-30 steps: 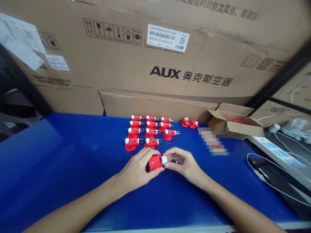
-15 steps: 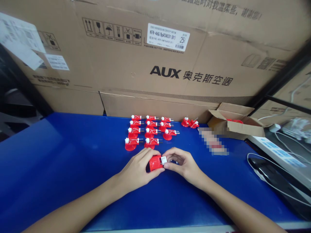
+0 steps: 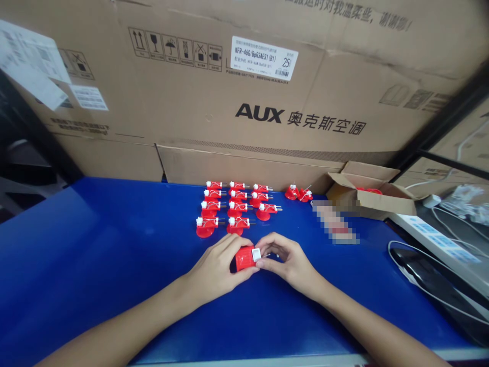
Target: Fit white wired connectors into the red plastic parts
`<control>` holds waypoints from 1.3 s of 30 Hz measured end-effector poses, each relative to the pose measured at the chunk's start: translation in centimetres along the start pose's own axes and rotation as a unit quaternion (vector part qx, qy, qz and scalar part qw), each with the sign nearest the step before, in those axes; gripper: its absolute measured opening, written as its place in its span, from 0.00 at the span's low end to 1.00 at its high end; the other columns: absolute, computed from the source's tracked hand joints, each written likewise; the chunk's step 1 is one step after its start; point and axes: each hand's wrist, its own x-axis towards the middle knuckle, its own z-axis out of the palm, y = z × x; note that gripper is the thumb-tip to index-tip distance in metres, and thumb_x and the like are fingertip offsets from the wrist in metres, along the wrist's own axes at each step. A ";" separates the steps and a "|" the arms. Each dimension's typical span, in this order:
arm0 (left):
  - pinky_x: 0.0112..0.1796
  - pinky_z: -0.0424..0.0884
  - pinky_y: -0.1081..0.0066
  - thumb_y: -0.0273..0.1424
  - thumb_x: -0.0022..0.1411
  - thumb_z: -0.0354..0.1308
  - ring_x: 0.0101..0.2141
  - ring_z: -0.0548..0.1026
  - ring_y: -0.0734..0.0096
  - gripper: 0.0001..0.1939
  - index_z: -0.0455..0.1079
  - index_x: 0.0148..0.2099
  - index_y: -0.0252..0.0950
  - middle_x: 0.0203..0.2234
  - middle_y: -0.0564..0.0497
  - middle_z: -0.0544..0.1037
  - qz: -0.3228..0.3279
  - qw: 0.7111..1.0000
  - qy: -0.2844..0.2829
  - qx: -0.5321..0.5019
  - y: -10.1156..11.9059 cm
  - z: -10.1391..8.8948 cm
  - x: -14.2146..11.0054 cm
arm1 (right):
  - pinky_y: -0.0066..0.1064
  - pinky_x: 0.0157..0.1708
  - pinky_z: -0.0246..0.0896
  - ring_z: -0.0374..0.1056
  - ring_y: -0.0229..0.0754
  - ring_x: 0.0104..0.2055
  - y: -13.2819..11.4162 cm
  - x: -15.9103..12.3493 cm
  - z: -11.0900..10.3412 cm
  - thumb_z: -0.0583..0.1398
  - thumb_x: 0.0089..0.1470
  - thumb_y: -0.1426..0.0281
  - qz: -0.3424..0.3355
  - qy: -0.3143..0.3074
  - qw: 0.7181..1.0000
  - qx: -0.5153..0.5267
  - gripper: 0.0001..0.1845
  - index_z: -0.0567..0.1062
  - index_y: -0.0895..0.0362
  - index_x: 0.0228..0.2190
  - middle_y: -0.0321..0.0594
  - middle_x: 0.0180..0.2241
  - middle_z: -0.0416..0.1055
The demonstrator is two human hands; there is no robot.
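Fingers and thumb of my left hand (image 3: 219,259) are closed round a red plastic part (image 3: 244,258), held just above or on the blue tabletop. Pinched between the thumb and fingers of my right hand (image 3: 286,257) is a small white square connector (image 3: 256,254). The connector sits against the right end of the red part. Thin wire or metal ends poke out beside my right fingers. Beyond my hands, several red pieces (image 3: 205,232) with white connectors and wires stand in rows.
Two more red pieces (image 3: 299,192) lie apart near an open cardboard box (image 3: 372,201) with red items inside. A power strip (image 3: 439,239) and a black device (image 3: 424,275) with a white cable lie to the right. A large carton (image 3: 191,112) stands behind.
The white connector has moved slightly left, closing the gap to the red part. My left hand has hardly moved.
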 end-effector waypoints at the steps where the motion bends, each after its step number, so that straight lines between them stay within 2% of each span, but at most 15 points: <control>1: 0.39 0.67 0.68 0.35 0.58 0.58 0.38 0.71 0.66 0.13 0.63 0.45 0.38 0.38 0.49 0.72 0.002 1.000 0.001 0.000 0.0 0.0 0.0 | 0.30 0.37 0.62 0.65 0.37 0.34 0.0 0.0 0.0 0.65 0.46 0.70 0.000 0.000 1.000 -0.005 0.12 0.71 0.57 0.34 0.37 0.31 0.69; 5: 0.39 0.67 0.68 0.35 0.58 0.58 0.38 0.71 0.67 0.14 0.63 0.45 0.37 0.38 0.49 0.72 0.009 1.000 0.007 -0.001 0.0 0.1 -0.1 | 0.29 0.35 0.61 0.64 0.36 0.33 -0.4 -0.1 0.0 0.66 0.45 0.70 0.003 -0.008 1.000 -0.005 0.13 0.72 0.58 0.34 0.37 0.31 0.68; 10: 0.39 0.67 0.69 0.34 0.56 0.60 0.37 0.71 0.67 0.14 0.64 0.44 0.37 0.37 0.49 0.72 0.018 1.000 0.015 -0.010 0.2 0.0 -0.1 | 0.27 0.34 0.58 0.63 0.35 0.32 -0.9 -0.1 -0.3 0.61 0.52 0.68 0.038 -0.021 0.998 0.047 0.07 0.72 0.59 0.34 0.37 0.31 0.68; 18: 0.28 0.65 0.70 0.31 0.54 0.61 0.27 0.69 0.68 0.14 0.66 0.43 0.34 0.28 0.49 0.73 0.127 0.991 0.039 0.032 1.0 -0.5 -1.3 | 0.25 0.27 0.51 0.57 0.31 0.26 -0.9 -0.5 0.5 0.65 0.47 0.67 0.106 -0.065 0.982 0.141 0.12 0.69 0.61 0.29 0.33 0.25 0.63; 23: 0.24 0.64 0.70 0.28 0.53 0.61 0.25 0.69 0.68 0.17 0.64 0.45 0.32 0.25 0.48 0.73 0.158 0.984 0.070 0.046 1.6 -0.4 -1.9 | 0.26 0.27 0.49 0.55 0.32 0.27 -0.9 -1.0 1.0 0.65 0.47 0.66 0.107 -0.089 0.976 0.166 0.14 0.66 0.60 0.28 0.33 0.25 0.62; 30: 0.24 0.65 0.71 0.28 0.53 0.62 0.24 0.70 0.69 0.16 0.65 0.44 0.33 0.26 0.48 0.74 0.149 0.986 0.067 0.012 2.8 -1.2 -1.5 | 0.23 0.24 0.48 0.56 0.30 0.25 -1.1 -0.6 0.9 0.68 0.41 0.64 0.140 -0.107 0.957 0.229 0.20 0.64 0.60 0.28 0.32 0.25 0.62; 39: 0.25 0.67 0.70 0.31 0.53 0.62 0.26 0.71 0.69 0.17 0.64 0.45 0.34 0.26 0.49 0.73 0.145 0.988 0.040 0.034 2.4 -1.3 -1.7 | 0.24 0.26 0.50 0.56 0.31 0.26 -1.6 -0.8 0.3 0.68 0.41 0.67 0.127 -0.094 0.972 0.174 0.17 0.66 0.59 0.29 0.32 0.26 0.62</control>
